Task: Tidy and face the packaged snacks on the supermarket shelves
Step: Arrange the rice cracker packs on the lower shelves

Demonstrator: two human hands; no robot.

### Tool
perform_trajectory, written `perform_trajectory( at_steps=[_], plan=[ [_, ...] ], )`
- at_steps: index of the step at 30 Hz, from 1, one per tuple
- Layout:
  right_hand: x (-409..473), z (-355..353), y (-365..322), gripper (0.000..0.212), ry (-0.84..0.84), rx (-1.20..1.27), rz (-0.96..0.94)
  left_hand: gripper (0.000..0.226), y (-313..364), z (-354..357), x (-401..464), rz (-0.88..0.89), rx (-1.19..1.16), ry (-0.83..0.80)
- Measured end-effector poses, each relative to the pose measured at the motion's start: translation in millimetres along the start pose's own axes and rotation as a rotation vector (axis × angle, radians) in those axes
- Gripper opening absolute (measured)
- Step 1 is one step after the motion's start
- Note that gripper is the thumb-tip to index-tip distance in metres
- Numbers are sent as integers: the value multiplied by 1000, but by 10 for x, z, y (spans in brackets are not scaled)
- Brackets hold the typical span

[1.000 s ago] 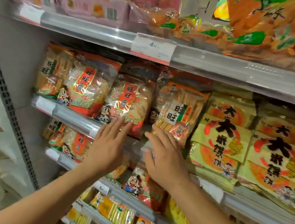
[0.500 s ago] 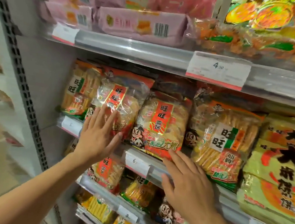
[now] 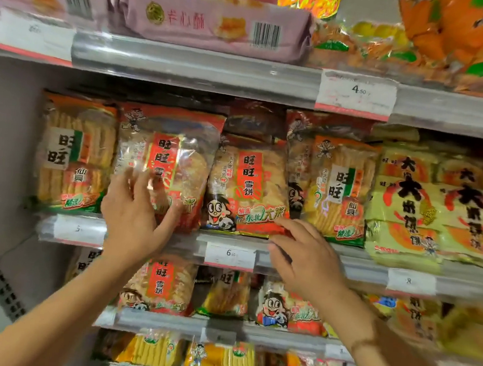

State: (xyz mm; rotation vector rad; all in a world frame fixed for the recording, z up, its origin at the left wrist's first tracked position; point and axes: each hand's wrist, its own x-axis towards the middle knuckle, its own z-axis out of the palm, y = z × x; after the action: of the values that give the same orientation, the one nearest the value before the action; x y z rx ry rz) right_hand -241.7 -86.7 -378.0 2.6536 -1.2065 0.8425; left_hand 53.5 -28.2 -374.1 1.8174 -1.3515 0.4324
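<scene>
We are squaring up the rice cracker row on the middle shelf (image 3: 172, 236). Our left hand (image 3: 134, 212) lies flat on the lower front of the red rice cracker bag (image 3: 166, 165), fingers (image 3: 141, 179) spread and released, thumb against its bottom right corner, pinching nothing. Our right hand (image 3: 304, 255) hovers just under the neighbouring red bag (image 3: 248, 192), fingers loose, index tip about touching that bag's bottom edge (contact is hard to confirm through the blur).

To do this well, we judge we should press with the flat palm to seat the left bag upright and level with the green-labelled bag (image 3: 75, 155) left of our fingers, then nudge the neighbour's base back until both fronts line up at the shelf lip. Light pressure only; crackers break.

Against the earlier frames, the left hand has moved down the bag, and the right has risen from the price rail to the neighbour's edge.
</scene>
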Motion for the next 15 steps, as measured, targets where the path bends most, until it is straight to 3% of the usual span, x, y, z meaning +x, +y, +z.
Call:
perform_trajectory(
  at_steps=[3,7,10,15],
  plan=[
    [-63,-110,36,27,69,156,63,113,-87,-43,111,-171,-32,-35],
    [-78,-377,300,45,271,96,435,131,-116,-14,177,-261,-84,-101],
    [-7,-521,498,76,176,131,736,139,-81,-17,221,-311,-125,-102],
    [95,-527,574,87,126,365,829,139,-74,-40,238,-326,-241,-111]
  ],
)
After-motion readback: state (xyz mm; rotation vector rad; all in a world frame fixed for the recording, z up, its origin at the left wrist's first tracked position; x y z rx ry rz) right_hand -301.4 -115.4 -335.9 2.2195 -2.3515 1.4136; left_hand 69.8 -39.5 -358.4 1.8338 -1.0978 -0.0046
